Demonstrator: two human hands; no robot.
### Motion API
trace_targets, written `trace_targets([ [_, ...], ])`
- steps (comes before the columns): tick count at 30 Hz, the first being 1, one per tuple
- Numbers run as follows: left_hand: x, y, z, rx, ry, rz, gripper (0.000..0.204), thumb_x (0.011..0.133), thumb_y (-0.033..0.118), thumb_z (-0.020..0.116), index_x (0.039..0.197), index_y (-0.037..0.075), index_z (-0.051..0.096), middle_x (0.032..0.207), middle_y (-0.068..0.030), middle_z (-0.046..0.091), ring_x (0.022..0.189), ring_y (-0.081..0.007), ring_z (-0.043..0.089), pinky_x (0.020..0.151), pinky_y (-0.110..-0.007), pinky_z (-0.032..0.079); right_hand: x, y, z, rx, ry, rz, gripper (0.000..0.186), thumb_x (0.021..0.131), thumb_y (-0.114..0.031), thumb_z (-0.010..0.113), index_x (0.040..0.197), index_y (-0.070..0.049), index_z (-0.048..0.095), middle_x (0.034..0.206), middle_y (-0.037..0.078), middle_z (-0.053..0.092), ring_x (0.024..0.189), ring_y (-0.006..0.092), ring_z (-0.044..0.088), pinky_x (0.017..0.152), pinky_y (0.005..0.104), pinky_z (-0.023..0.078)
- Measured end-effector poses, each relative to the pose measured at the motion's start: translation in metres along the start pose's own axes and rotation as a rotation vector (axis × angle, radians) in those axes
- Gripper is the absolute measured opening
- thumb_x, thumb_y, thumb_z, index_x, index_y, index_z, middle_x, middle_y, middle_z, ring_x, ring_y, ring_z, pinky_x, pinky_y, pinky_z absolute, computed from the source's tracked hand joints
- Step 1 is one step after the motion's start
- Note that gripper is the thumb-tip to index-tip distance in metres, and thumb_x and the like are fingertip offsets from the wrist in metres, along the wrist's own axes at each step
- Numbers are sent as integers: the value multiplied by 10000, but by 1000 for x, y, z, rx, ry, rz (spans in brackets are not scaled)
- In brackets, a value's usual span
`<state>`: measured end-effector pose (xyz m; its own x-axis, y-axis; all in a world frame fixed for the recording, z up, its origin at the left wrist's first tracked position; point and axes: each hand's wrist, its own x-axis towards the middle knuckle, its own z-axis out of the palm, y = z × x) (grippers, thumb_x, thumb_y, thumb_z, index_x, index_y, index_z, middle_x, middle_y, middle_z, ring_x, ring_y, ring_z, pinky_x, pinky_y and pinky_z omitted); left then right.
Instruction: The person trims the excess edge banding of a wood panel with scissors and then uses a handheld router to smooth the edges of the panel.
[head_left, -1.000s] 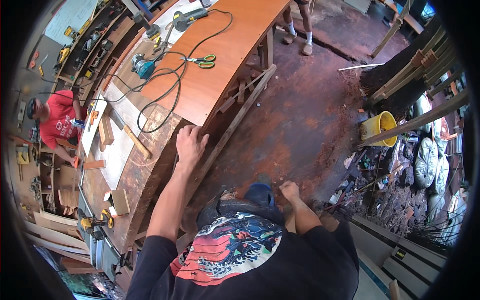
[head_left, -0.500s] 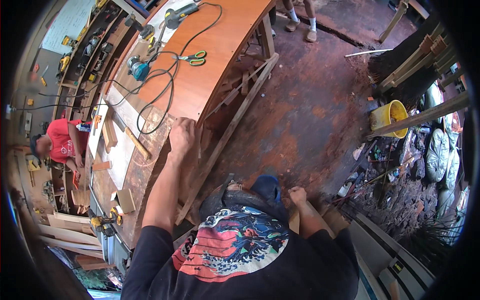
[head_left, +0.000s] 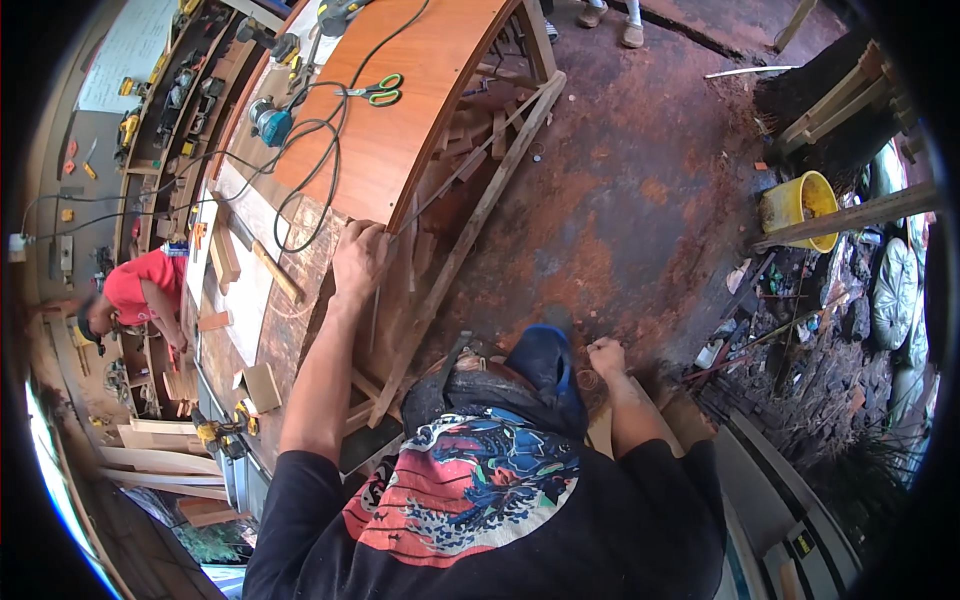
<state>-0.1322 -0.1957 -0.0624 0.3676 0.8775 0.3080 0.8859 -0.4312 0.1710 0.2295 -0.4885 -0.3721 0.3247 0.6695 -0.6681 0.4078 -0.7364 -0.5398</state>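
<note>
My left hand rests on the edge of the worktop, fingers curled over the rim of its orange-brown curved panel where that meets the rougher, bare boards at 9 o'clock of the hand. The grip is closed on the worktop edge; I cannot tell whether anything thinner is pinched under the fingers. Thin wooden slats stand just beside the hand, at its 3 o'clock, under the worktop's overhang.

My right hand is down low near the rusty red floor, well apart from the left, at about 4 o'clock from it. It is closed in a fist; what it holds, if anything, is too small to make out. My blue-trousered knee sits just beside it at 9 o'clock.

A long diagonal timber brace runs from the worktop's far corner at 1 o'clock down toward my body, between the two hands.

On the worktop, at 12 o'clock from the left hand: green-handled scissors, a teal power tool at 11 o'clock, and a black cable looping from it toward the hand. A short wooden strip lies on the bare boards at 9 o'clock.

Further out: a yellow bucket at 3 o'clock by leaning planks, a person in a red shirt at 9 o'clock behind the worktop, another person's feet at 12 o'clock.
</note>
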Motion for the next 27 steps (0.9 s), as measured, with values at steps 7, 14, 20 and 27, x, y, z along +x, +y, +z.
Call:
trace_targets([
  [7,17,1,9,238,-119,10,166,901,173,699,989,46,760,960,-140,727,949,-343,690,839,-456,560,5,2,26,1,-6,13,271,852,-269,704,1026,-81,796,1104,200,750,1083,396,708,988,459,552],
  [14,33,-62,17,98,-218,-281,468,1053,369,541,940,-57,698,899,-291,715,876,-480,691,804,-542,538,-3,-10,52,117,80,-8,249,856,-254,690,1006,-89,800,1090,197,751,1075,396,707,966,470,554],
  [20,22,-79,8,112,-97,-281,542,1053,472,562,995,-47,706,928,-270,695,892,-424,679,817,-504,521,-8,-17,82,211,117,138,306,922,-302,677,1120,-89,769,1117,238,735,1112,433,687,989,495,535],
  [27,17,-89,11,-5,-121,35,423,1005,369,697,1250,26,667,1314,-191,593,1244,-358,562,1077,-442,440,-7,-4,188,460,172,250,269,922,-281,706,1038,-50,779,818,134,751,856,272,734,833,381,558],
])
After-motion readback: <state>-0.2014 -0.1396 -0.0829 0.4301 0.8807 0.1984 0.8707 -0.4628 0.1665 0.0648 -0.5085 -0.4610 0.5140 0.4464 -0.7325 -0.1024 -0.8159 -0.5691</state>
